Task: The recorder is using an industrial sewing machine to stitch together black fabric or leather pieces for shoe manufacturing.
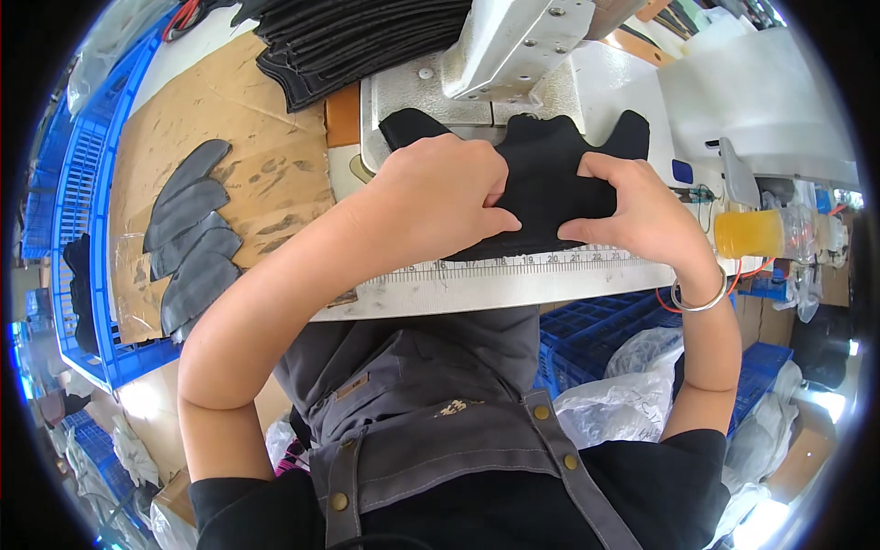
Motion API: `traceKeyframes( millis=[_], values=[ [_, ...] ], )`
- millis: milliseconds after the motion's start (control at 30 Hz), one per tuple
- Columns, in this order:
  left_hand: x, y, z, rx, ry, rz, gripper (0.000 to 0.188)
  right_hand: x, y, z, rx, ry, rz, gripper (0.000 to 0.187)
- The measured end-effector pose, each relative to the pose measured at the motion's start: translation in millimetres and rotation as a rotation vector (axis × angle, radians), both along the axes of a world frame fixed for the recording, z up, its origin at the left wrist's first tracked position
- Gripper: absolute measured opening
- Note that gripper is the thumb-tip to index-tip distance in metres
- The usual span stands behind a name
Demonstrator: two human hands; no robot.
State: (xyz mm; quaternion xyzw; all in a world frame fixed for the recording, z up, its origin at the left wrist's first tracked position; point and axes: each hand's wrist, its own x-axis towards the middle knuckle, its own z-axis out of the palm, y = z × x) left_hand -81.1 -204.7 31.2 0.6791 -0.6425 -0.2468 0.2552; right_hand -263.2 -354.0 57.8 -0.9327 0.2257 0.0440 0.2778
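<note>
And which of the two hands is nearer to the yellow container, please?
Right. The right hand is on the right part of the black piece, left of the yellow container; the left hand is farther left, on the piece's left part.

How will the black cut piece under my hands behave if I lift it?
The black piece looks thin, so it's probably light. Its cloth-like surface suggests it may sag. Spread out, it seems unlikely to roll if pushed.

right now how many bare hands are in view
2: the left hand rests on the left side of the black fabric piece, and the right hand on its right side. Some left fingertips are hidden, but both hands show.
</note>
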Motion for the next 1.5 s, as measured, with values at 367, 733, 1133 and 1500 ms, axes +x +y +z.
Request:
traceKeyframes(
  millis=[367,733,1133,1500],
  values=[
    [-0.3,7.3,-2.8,-0.058,-0.092,-0.061,0.030,0.7,1.2,1.5,-0.043,-0.037,0.041,0.049],
    [-0.1,7.0,-4.9,-0.097,-0.082,-0.056,0.029,1.1,1.6,1.7,-0.008,0.034,-0.008,0.046],
    [-8.4,14.4,-3.1,-0.051,-0.179,0.011,0.031,2.9,1.4,3.2,0.080,0.062,-0.038,0.046],
    [-66.7,22.0,-19.5,-0.332,-0.431,-0.056,0.082,-4.2,3.1,-0.5,-0.222,0.036,0.011,0.049]
  ],
)
